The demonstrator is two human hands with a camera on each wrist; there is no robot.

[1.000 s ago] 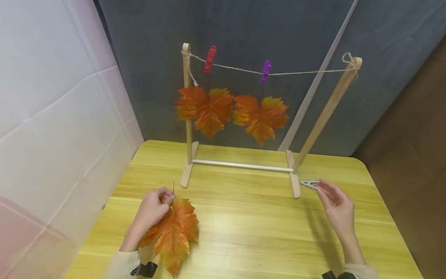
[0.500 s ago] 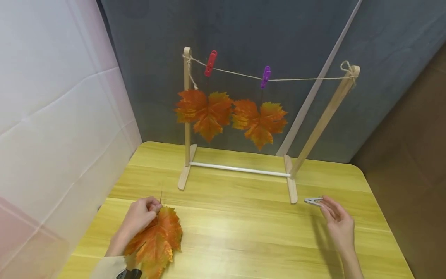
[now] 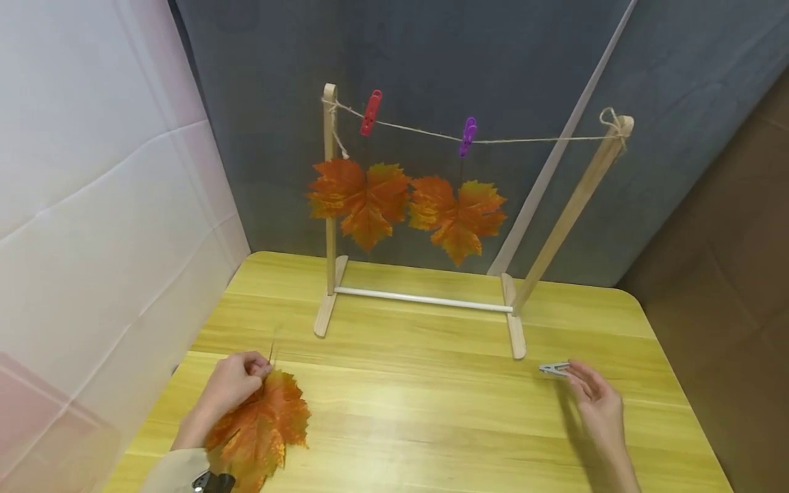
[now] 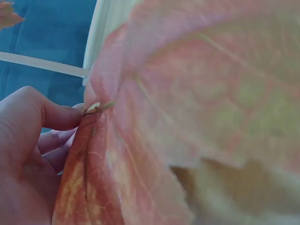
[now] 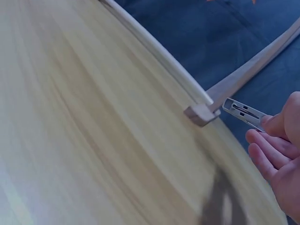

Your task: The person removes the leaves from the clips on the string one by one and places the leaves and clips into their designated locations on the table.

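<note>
My left hand point(image 3: 231, 383) pinches the stem of an orange maple leaf point(image 3: 265, 424) over the table's near left. That leaf point(image 4: 197, 89) fills much of the left wrist view, with the thumb at the base of its stem. A grey clothespin point(image 3: 553, 369) is held by its handle end between the thumb and fingers of my right hand point(image 3: 598, 404), right of the rack. In the right wrist view the clothespin point(image 5: 243, 112) points away from the fingertips. Two more maple leaves hang from the rack's string, one under a red clothespin point(image 3: 371, 113), the other under a purple clothespin point(image 3: 468, 137).
A wooden rack with a left post point(image 3: 330, 205), a right post point(image 3: 573, 212) and a white crossbar point(image 3: 425, 299) stands toward the back of the yellow table point(image 3: 419, 397). Twine point(image 3: 524, 141) runs between the post tops. Cloth walls enclose the left, back and right.
My left hand has drawn the leaf left and slightly toward me. My right hand has come down nearer to me with the grey clothespin. The view has also shifted slightly.
</note>
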